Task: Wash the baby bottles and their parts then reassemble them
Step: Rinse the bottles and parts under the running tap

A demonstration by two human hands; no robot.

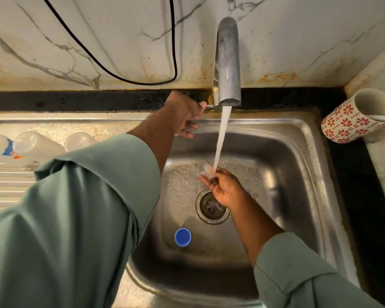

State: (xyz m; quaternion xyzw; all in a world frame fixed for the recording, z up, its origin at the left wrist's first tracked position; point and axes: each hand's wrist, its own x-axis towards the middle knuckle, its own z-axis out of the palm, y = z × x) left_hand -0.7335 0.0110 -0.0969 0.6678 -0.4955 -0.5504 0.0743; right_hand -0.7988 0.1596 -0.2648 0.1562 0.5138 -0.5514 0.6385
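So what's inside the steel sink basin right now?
In the steel sink basin: a round blue cap, the drain strainer, running water. The right hand pinches a small clear part; the sleeve hides the left corner.

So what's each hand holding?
The right hand pinches a small clear part by its lower edge under the water. The left hand reaches by the tap's base; grip unclear.

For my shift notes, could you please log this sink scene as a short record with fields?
tap: running
left hand: at the tap's base, by its handle
right hand: pinches a small clear part under the stream
clear part: blurred, type unclear
blue cap: on the sink floor
bottles: lying on the drainboard
patterned mug: right counter
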